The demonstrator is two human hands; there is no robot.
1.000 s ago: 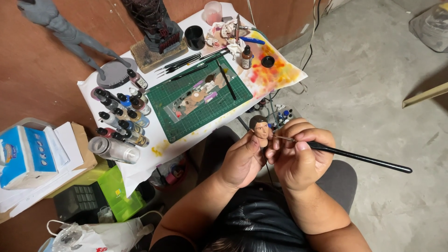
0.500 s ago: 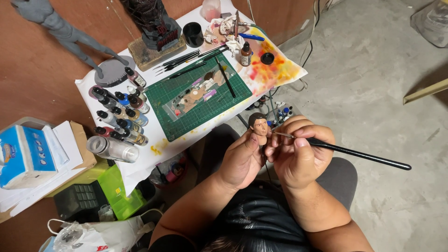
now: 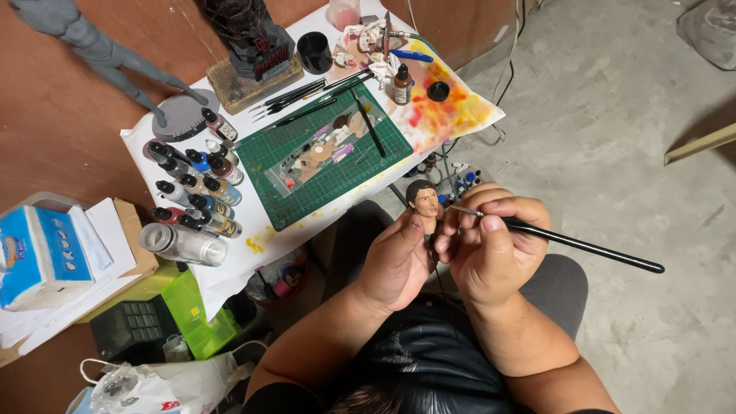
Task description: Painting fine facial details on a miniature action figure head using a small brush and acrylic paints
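While the paper-covered surface [image 3: 230, 264] carries nearly everything else, the work itself hangs off its near edge, over the person's lap, and that is where trouble would start. On the surface, a green cutting mat [image 3: 268, 157] lies at the middle with a clear palette sheet [image 3: 322, 153] of mixed flesh tones on it, a dark statue on a base [image 3: 253, 46] stands at the far edge, and a cluster of dropper paint bottles [image 3: 192, 188] crowds the left edge beside a clear jar [image 3: 180, 244] lying on its side close to the near left corner; I judge that jar could roll off if the surface is bumped. The left hand [image 3: 399, 261] is closed around the neck post of a small painted miniature head [image 3: 423, 201], holding it upright just beyond the near edge, with nothing under it but the lap and the floor. The right hand [image 3: 491, 253] pinches a long black paintbrush [image 3: 575, 244] with its fine tip at the side of the face. Both hands press together, which steadies the stroke; a twitch or a loosened brace could drag paint across finished detail. Too loaded a tip might flood the small features, and a slack grip on the post could let the head drop.
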